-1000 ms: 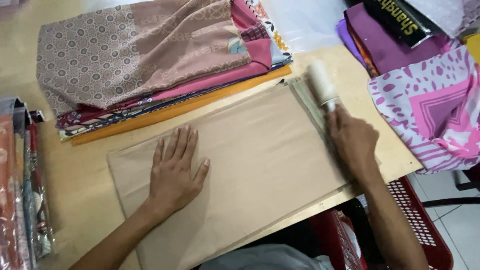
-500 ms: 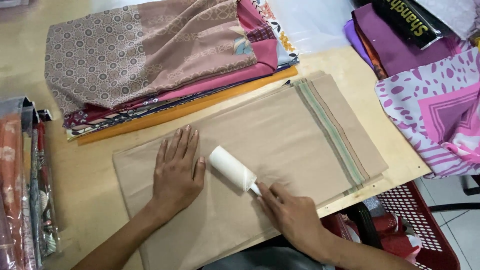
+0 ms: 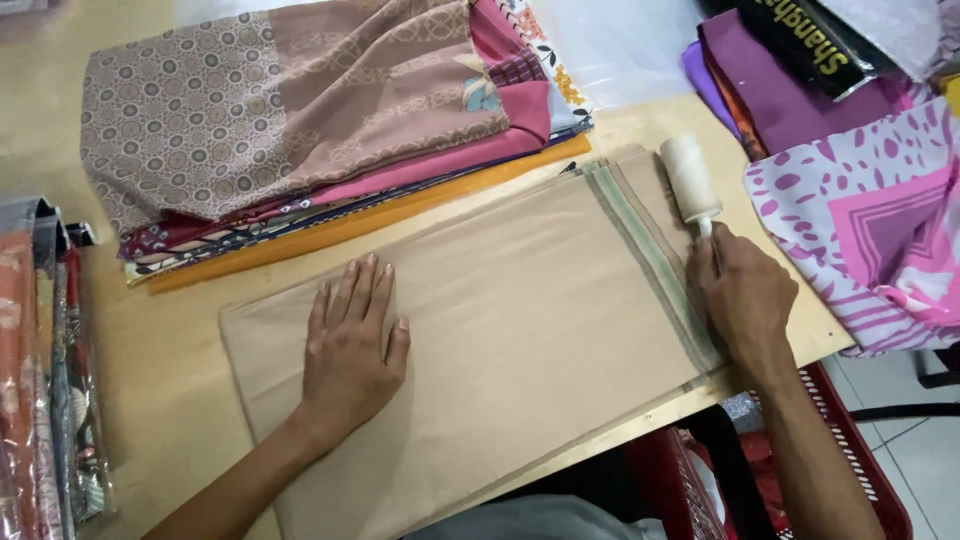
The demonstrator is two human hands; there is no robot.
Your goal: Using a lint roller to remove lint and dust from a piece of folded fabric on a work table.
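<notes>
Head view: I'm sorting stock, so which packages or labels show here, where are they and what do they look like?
Black label band: top right, on purple cloth, slanted strip, yellow lettering.
Clear wrapped fabric packs: left edge, long, glossy, orange and dark cloth inside.
Clear plastic sheet: top centre, behind the folded fabric stack, translucent white.

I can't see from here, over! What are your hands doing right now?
Left hand flat on beige folded cloth. Right hand grips lint roller at cloth's striped end. Fabric stack lies beside it, not in the way.
</notes>
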